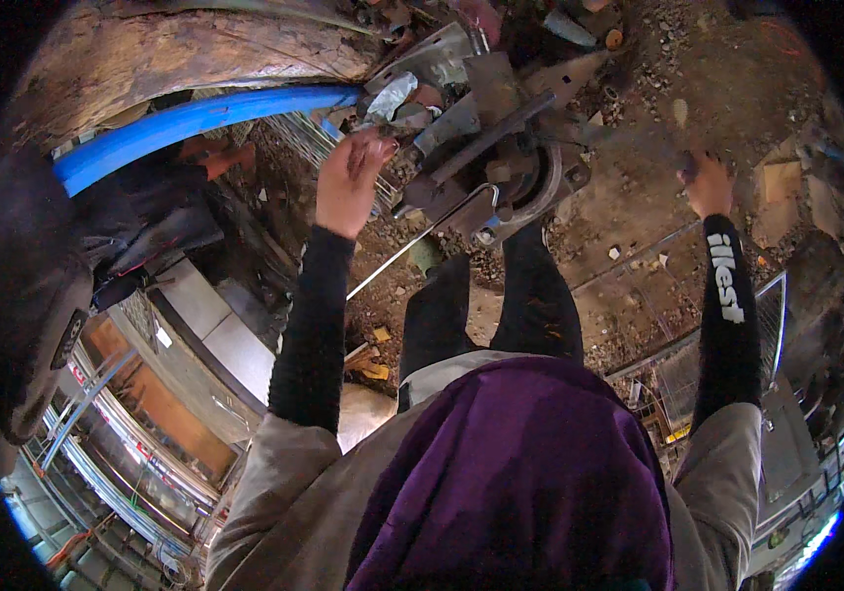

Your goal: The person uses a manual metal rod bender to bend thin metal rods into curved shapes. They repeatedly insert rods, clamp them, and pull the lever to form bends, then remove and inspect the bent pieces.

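Observation:
In front of my legs stands a dark metal bending tool (530, 182) with a curved rim and a flat bar across it. A thin metal rod (407, 246) with a hooked end lies in the tool and slants down to the left. My left hand (351, 182) is raised left of the tool, its fingers curled together; whatever they hold, if anything, is hidden. Far out to the right, my right hand (710, 185) is closed around the end of a dark handle (686, 169). Between that handle and the tool the view is blurred.
Scrap metal pieces (442, 123) are heaped behind the tool. A blue curved bar (205, 113) and a bundle of thin rods (304, 138) lie at the left, near another person's hand (230, 160). Wire mesh panels (678, 379) stand at the right. Rubble covers the dirt floor (629, 222).

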Demonstrator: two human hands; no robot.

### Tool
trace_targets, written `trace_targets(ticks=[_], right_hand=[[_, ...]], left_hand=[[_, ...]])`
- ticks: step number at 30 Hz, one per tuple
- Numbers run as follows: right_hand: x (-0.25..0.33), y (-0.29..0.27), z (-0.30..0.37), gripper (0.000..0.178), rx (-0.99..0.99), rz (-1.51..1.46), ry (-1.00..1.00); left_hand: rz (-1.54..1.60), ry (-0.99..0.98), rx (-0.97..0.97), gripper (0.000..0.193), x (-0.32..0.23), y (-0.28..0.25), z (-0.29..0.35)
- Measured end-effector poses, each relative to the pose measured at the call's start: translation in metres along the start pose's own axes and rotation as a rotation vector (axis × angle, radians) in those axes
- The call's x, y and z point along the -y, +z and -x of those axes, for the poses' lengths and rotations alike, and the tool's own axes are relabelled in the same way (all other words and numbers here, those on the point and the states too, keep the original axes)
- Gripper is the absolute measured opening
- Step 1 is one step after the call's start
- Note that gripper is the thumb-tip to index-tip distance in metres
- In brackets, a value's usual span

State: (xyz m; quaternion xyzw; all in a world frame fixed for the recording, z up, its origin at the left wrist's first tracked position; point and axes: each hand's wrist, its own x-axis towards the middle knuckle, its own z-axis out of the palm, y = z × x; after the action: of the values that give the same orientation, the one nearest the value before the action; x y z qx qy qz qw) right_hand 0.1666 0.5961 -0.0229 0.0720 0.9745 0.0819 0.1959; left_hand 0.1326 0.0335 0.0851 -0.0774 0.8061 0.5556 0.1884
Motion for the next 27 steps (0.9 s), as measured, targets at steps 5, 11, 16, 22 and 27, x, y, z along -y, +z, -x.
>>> trace_targets(ticks=[5,11,16,22,27], right_hand=[[-0.001,0.009,0.053,0.06,0.157,-0.279,0.089],[-0.002,0.066,0.124,0.067,0.022,-0.349,0.218],[0.006,0.067,0.134,0.061,0.024,-0.253,0.146],[0.017,0.091,0.123,0.036,0.154,-0.223,0.37],[0.026,0.102,0.14,0.023,-0.016,-0.33,0.389]], left_hand=[[0.096,0.131,-0.07,0.032,0.011,-0.001,0.03],[-0.118,0.29,0.027,0.036,-0.029,0.031,-0.013],[-0.645,0.459,-0.024,0.06,-0.041,0.079,-0.033],[-0.779,0.222,-0.07,0.067,-0.047,0.085,-0.036],[-0.862,0.239,-0.101,0.079,-0.055,0.084,-0.028]])
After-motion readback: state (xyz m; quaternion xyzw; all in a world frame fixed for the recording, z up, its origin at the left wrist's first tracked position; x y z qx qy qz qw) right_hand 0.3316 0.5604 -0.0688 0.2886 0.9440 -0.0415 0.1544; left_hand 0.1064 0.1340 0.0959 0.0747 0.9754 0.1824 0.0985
